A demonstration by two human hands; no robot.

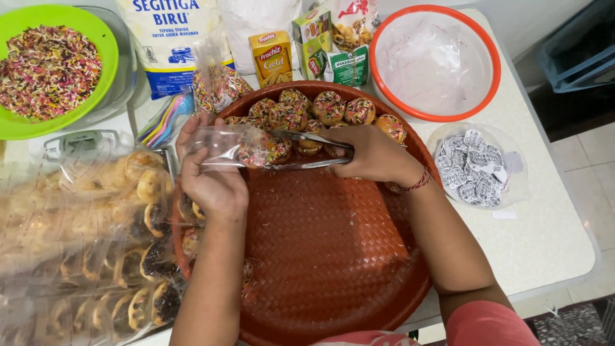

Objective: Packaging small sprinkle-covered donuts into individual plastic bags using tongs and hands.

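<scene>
My left hand (208,176) holds a small clear plastic bag (221,146) open over a round brown woven tray (327,256). In my right hand (371,154) are metal tongs (304,150), their tips inside the bag's mouth, gripping a sprinkle-topped doughnut (257,152). Several more sprinkled doughnuts (320,112) lie at the tray's far edge, just beyond both hands.
Bagged doughnuts (83,237) are piled at the left. A green bowl of coloured sprinkles (48,67) sits far left. A flour bag (170,38), small boxes (272,57), an orange-rimmed basin (435,61) and a clear tub of small printed labels (474,166) stand around the tray.
</scene>
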